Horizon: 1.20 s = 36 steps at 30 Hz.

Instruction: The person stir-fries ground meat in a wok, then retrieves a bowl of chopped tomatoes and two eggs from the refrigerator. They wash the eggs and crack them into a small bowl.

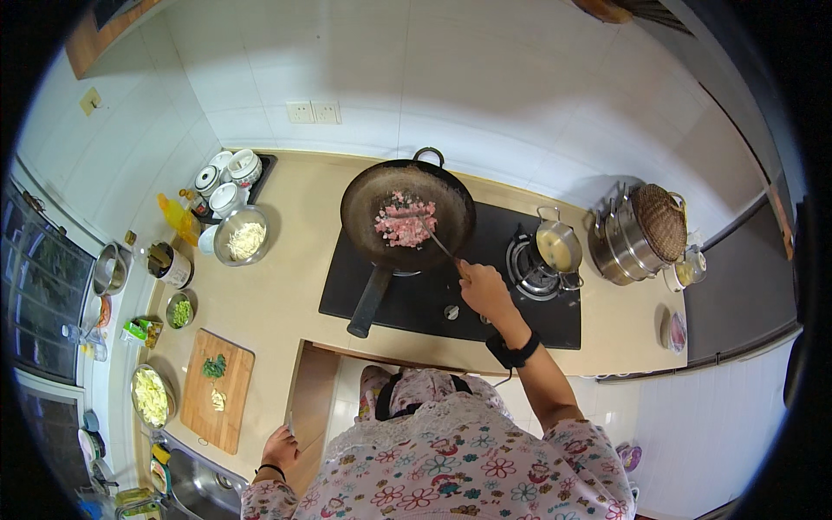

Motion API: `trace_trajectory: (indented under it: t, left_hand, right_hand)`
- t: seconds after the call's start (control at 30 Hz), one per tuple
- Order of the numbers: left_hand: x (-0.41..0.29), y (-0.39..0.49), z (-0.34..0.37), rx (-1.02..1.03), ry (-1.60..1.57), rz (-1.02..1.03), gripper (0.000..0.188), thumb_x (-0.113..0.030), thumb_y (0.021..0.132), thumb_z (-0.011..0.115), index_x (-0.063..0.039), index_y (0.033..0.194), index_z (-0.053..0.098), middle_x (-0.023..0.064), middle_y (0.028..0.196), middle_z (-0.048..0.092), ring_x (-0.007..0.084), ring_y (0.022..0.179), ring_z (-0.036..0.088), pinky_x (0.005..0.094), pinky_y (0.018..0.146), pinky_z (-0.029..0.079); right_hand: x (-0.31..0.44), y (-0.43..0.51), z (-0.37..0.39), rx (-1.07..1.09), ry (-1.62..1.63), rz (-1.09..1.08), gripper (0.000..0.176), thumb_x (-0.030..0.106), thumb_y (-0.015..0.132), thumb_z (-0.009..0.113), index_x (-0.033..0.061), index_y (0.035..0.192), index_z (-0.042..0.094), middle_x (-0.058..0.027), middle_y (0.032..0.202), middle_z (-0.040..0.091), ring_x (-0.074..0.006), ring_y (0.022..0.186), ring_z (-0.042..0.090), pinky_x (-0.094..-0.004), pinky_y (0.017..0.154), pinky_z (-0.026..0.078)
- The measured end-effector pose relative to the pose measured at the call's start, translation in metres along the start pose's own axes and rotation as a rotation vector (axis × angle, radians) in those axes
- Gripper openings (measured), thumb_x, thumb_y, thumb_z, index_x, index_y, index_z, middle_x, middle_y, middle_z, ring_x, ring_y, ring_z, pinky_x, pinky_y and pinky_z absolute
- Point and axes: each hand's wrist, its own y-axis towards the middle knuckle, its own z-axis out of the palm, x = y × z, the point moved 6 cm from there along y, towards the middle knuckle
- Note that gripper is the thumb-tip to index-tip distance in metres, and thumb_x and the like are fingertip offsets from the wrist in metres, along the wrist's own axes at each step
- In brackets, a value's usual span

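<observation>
My right hand (483, 290) is closed on the handle of a metal spatula (437, 238), whose blade rests in chopped pink meat (404, 224) in a dark wok (364, 195). The wok sits over the left side of a black gas hob (422, 305), its thick handle angled towards me. At the counter's edge near the sink, my left hand (281, 448) is curled, with a small thin object that looks like a blade (290, 424) sticking up from it; most of that object is hidden. A wooden cutting board (234, 390) nearby bears chopped greens (214, 367) and sliced pale pieces (218, 400).
A small pot of yellowish liquid (558, 247) stands at the right burner, beside a steel steamer (621, 244) with a woven lid. Along the left are bowls of pale shreds (247, 240), chopped green pieces (181, 313) and cut vegetable (151, 398), plus bottles and a sink (201, 481).
</observation>
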Motion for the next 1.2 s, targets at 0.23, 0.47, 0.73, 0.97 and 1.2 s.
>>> trace_trajectory:
  t: [0.23, 0.47, 0.73, 0.97, 1.2]
  left_hand:
    - [0.0, 0.001, 0.0, -0.017, 0.039, 0.02, 0.035, -0.04, 0.084, 0.047, -0.015, 0.082, 0.072, -0.0033, 0.092, 0.069, 0.0131, 0.104, 0.057, 0.0339, 0.114, 0.022]
    - [0.0, -0.003, -0.006, -0.079, 0.039, 0.016, 0.035, -0.04, 0.083, 0.047, -0.016, 0.078, 0.072, -0.0026, 0.088, 0.069, 0.0133, 0.103, 0.057, 0.0332, 0.114, 0.024]
    - [0.001, 0.0, 0.001, 0.016, -0.033, 0.005, 0.035, -0.04, 0.081, 0.048, -0.015, 0.079, 0.072, -0.0031, 0.088, 0.069, 0.0128, 0.102, 0.057, 0.0334, 0.116, 0.022]
    - [-0.004, -0.003, -0.002, -0.068, 0.024, 0.021, 0.034, -0.039, 0.081, 0.048, -0.014, 0.077, 0.071, -0.0029, 0.087, 0.069, 0.0132, 0.101, 0.057, 0.0331, 0.116, 0.022]
    - [0.004, 0.004, 0.009, -0.006, -0.015, -0.009, 0.037, -0.038, 0.08, 0.048, -0.011, 0.08, 0.073, -0.0008, 0.09, 0.07, 0.0145, 0.104, 0.057, 0.0335, 0.115, 0.024]
  right_hand:
    - [-0.007, -0.022, -0.012, 0.071, 0.01, 0.047, 0.037, 0.009, 0.081, 0.062, 0.0013, 0.117, 0.061, -0.0221, 0.082, 0.065, -0.0429, 0.078, 0.063, -0.0508, 0.069, 0.051]
    - [0.0, -0.022, -0.025, 0.109, -0.03, -0.031, 0.029, 0.009, 0.08, 0.06, 0.0031, 0.109, 0.06, -0.0203, 0.08, 0.065, -0.042, 0.08, 0.064, -0.0512, 0.069, 0.052]
    - [-0.002, -0.018, -0.021, 0.083, -0.035, -0.029, 0.03, 0.011, 0.082, 0.061, 0.0045, 0.111, 0.063, -0.0204, 0.083, 0.066, -0.0409, 0.081, 0.065, -0.0505, 0.07, 0.053]
    - [-0.003, -0.002, -0.015, 0.067, 0.054, 0.064, 0.035, 0.01, 0.079, 0.066, 0.0006, 0.113, 0.067, -0.0246, 0.086, 0.066, -0.0424, 0.083, 0.064, -0.0475, 0.073, 0.052]
    - [-0.007, -0.003, -0.008, 0.044, -0.053, 0.07, 0.037, 0.009, 0.079, 0.066, -0.0002, 0.115, 0.066, -0.0239, 0.083, 0.066, -0.0429, 0.08, 0.064, -0.0482, 0.07, 0.052]
